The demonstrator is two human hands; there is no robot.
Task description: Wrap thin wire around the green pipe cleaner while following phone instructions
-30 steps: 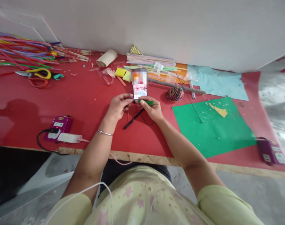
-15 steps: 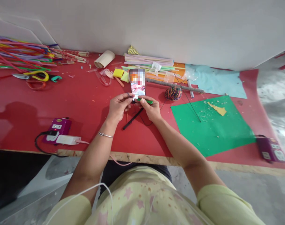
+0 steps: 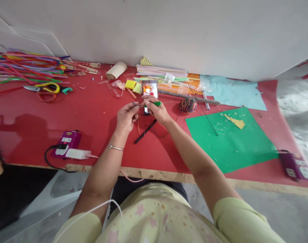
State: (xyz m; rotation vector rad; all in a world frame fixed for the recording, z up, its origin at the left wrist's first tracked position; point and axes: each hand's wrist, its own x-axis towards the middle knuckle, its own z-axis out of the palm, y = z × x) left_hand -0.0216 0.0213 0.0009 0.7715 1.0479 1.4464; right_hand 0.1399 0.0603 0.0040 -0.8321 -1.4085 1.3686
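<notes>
My left hand (image 3: 126,118) pinches a dark bit of yarn between thumb and fingers; its exact shape is too small to make out. Close beside it, my right hand (image 3: 157,111) grips a crochet hook (image 3: 157,104) by its green handle, its thin shaft pointing left to the left fingertips. Behind the hands a lit phone (image 3: 150,88) lies on the table, partly covered by my right fingers. The multicoloured yarn ball (image 3: 188,105) sits right of the hands, with loose strand below them. Under the hands lies a black strip (image 3: 145,132).
Scissors (image 3: 51,87) and pipe cleaners (image 3: 29,65) lie at the left. A purple power socket (image 3: 71,136) with a plugged-in charger stands near the front edge. A green sheet (image 3: 206,135) lies at right, a thin needle-like rod across it. Straws (image 3: 161,70) and a cardboard tube (image 3: 116,70) line the back.
My right hand has turned and moved up and left, closer to the left hand, now covering part of the phone. The left hand stays pinched. The whole view has shifted slightly.
</notes>
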